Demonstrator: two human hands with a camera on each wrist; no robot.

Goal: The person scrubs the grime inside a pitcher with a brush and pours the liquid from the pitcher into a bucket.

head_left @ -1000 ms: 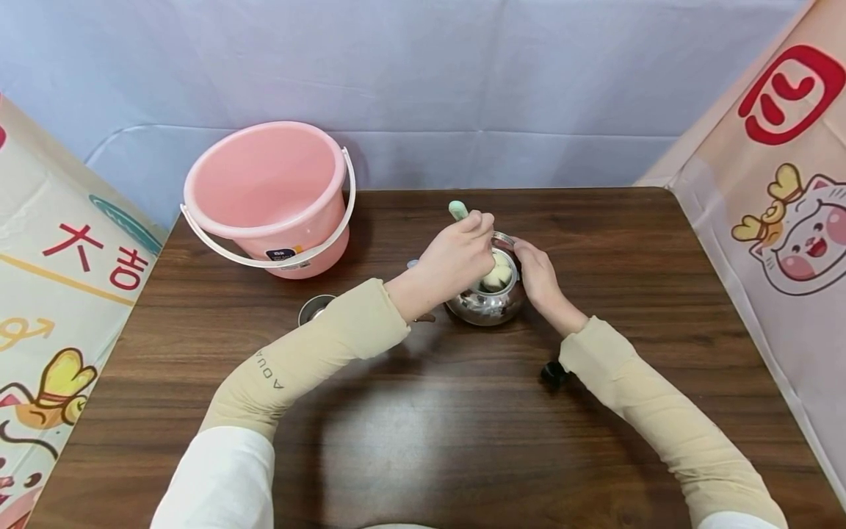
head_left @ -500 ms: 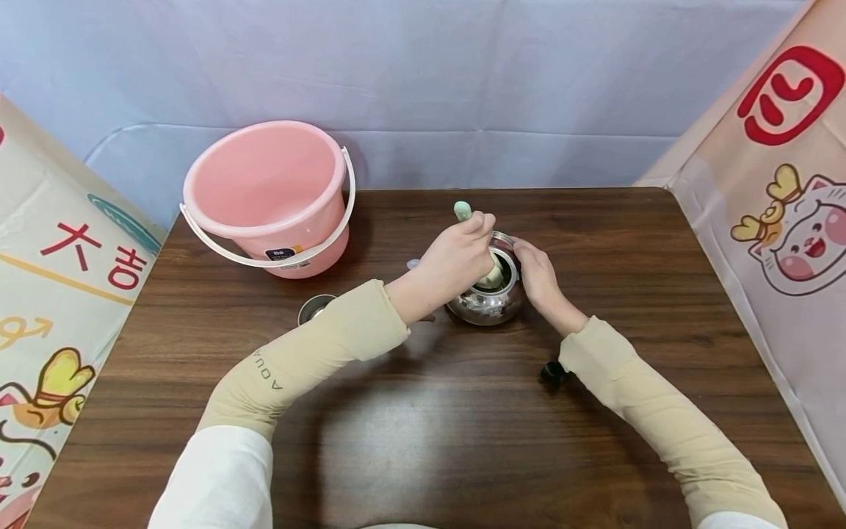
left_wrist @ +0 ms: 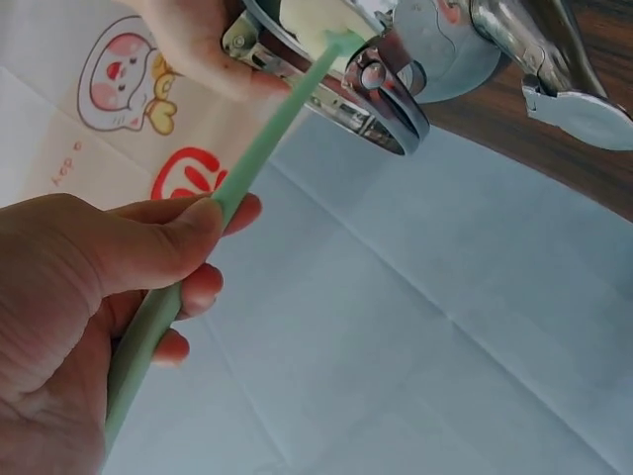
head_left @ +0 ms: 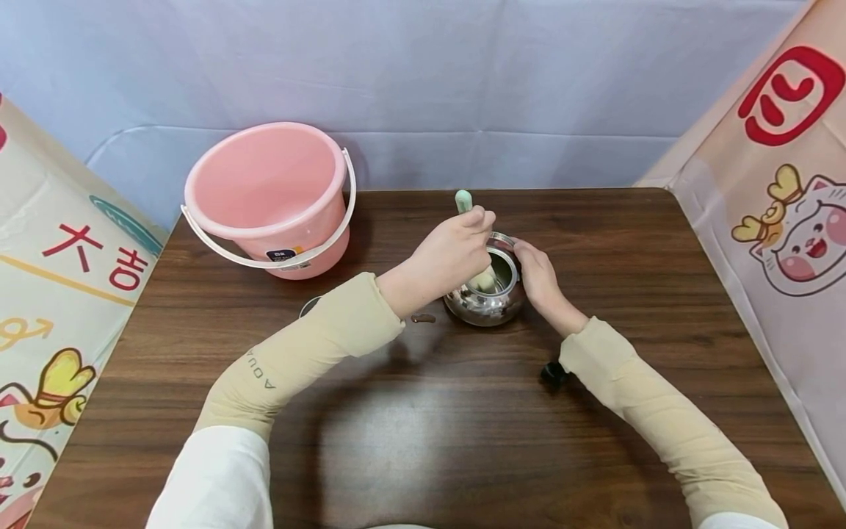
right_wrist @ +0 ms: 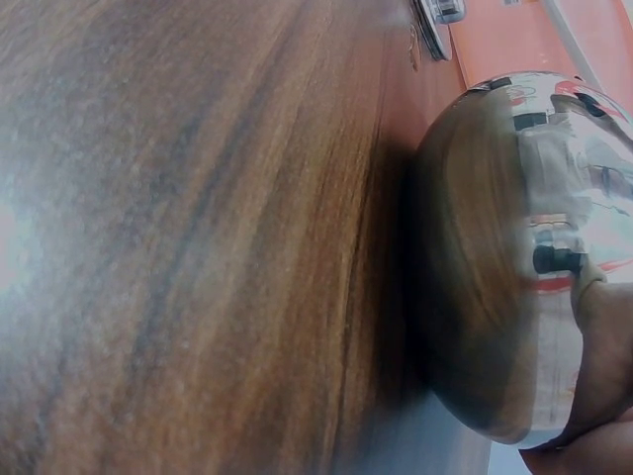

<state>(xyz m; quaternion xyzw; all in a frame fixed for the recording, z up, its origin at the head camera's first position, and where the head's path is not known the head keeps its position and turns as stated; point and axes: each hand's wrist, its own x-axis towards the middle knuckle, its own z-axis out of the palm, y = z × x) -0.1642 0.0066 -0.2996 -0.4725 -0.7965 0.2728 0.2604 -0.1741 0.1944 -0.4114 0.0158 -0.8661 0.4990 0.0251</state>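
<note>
My left hand (head_left: 456, 253) grips the pale green handle (left_wrist: 247, 178) of a sponge brush. The cream sponge head (head_left: 485, 281) sits inside the mouth of a shiny steel kettle (head_left: 485, 312), leaning to the left side of the opening. On the kettle's right side, my right hand (head_left: 538, 275) holds its body near the rim, with fingers (right_wrist: 603, 376) against the steel in the right wrist view. The kettle stands upright on the table. Its spout (left_wrist: 539, 45), with a flip cap, shows in the left wrist view but is behind my left hand in the head view.
A pink bucket (head_left: 264, 176) with a white handle stands at the back left of the wooden table (head_left: 423, 441). A round metal lid (head_left: 308, 304) is partly hidden by my left sleeve. A small brown piece (head_left: 423, 318) lies left of the kettle. Cloth hangs behind.
The sponge head has gone lower and leftward in the kettle's mouth, and the handle's top has shifted up and slightly right. My right hand and the kettle stay in place.
</note>
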